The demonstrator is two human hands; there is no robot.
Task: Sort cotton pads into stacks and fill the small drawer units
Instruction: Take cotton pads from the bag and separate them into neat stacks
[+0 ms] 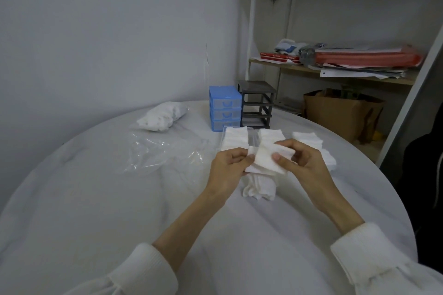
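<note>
Held up over the table (96,199): a few pads (260,159), pinched by both the left hand (227,170) and right hand (309,163), fingers curled. Could slip and knock the loose pile (259,189) below, if pulled apart too fast. Counted: three stacks (236,140), two drawer units, blue (224,108) and black (257,104), one bag (161,116).

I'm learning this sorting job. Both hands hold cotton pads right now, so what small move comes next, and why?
Probably square the pads held between the left hand and right hand, then lay them on a stack just behind: those piles look tidy, while loose pads wait below.
</note>
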